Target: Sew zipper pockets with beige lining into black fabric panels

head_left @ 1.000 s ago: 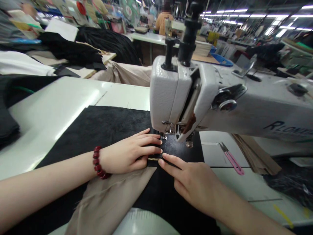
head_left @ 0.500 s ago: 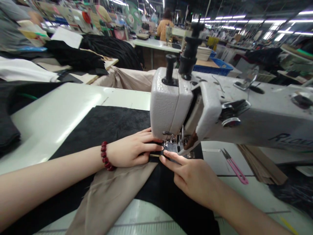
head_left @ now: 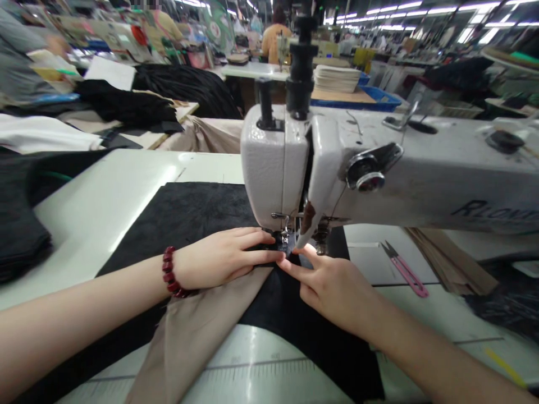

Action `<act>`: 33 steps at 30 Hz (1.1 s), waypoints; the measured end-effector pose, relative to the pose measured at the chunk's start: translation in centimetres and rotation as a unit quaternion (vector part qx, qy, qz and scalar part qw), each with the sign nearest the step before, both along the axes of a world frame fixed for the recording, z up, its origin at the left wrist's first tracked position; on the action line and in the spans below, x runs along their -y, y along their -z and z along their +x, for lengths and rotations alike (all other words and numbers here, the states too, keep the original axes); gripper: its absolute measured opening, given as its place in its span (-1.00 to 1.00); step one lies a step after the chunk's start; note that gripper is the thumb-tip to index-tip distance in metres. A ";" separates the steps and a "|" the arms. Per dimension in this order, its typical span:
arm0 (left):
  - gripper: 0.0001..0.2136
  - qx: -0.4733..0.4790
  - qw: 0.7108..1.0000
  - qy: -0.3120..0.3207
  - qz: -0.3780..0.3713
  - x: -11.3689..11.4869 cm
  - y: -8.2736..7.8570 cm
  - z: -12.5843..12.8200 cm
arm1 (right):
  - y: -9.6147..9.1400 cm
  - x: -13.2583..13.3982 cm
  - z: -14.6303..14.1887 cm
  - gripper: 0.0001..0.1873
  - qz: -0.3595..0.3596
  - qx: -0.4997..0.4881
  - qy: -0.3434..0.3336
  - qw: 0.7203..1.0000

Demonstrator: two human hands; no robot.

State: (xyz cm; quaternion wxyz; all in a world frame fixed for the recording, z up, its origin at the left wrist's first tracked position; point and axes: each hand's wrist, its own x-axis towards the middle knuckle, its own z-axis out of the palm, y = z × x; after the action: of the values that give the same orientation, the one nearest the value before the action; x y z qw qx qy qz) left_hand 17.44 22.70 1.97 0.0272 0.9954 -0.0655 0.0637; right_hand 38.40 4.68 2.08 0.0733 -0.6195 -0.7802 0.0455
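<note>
Black fabric (head_left: pixel 197 210) lies under the needle area of a white sewing machine (head_left: pixel 269 168), with a beige cloth piece (head_left: pixel 210 325) across it. My left hand (head_left: pixel 227 252), a dark red bead bracelet (head_left: pixel 169 269) at its wrist, rests flat on the fabric, fingers stretched toward the presser foot (head_left: pixel 285 238). My right hand (head_left: pixel 332 289) is at the foot's near right side; its extended fingertips press on the black fabric and almost meet the left fingertips. The other right fingers bend under. Neither hand grips anything visible. Fabric under the left palm is hidden.
Pink-handled thread snips (head_left: pixel 406 269) and brown strips (head_left: pixel 455 258) lie right of the machine head. A ruler scale (head_left: pixel 252 367) runs along the table's near edge. Dark fabric (head_left: pixel 25 213) sits at the left. Behind are cloth piles, a blue crate (head_left: pixel 379 98) and people.
My view has shifted, so the machine head appears farther left. My left fingers now lie flatter, and the gold-toothed zipper seen between my hands is out of sight. My right fingertips stay by the foot.
</note>
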 end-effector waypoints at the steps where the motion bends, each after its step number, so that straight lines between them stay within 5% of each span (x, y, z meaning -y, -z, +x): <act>1: -0.52 -0.006 1.000 0.000 0.007 0.0 0.0 0.0 | 0.0 0.0 -0.1 -0.43 0.005 0.012 0.000 1.000; 14: -0.50 0.018 0.987 -0.054 -0.150 0.2 0.8 -0.4 | -0.3 -0.1 0.3 -0.44 0.018 0.028 -0.026 0.999; 33: -0.55 0.045 0.982 -0.066 -0.169 -0.5 1.3 0.7 | 0.1 -1.4 1.5 -0.42 0.047 0.004 -0.025 0.999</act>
State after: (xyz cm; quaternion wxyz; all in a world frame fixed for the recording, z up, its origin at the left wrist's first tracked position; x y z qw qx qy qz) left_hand 18.12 23.19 0.72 0.1876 0.9748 0.0111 0.1204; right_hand 39.89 6.10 1.96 0.0984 -0.5960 -0.7969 0.0079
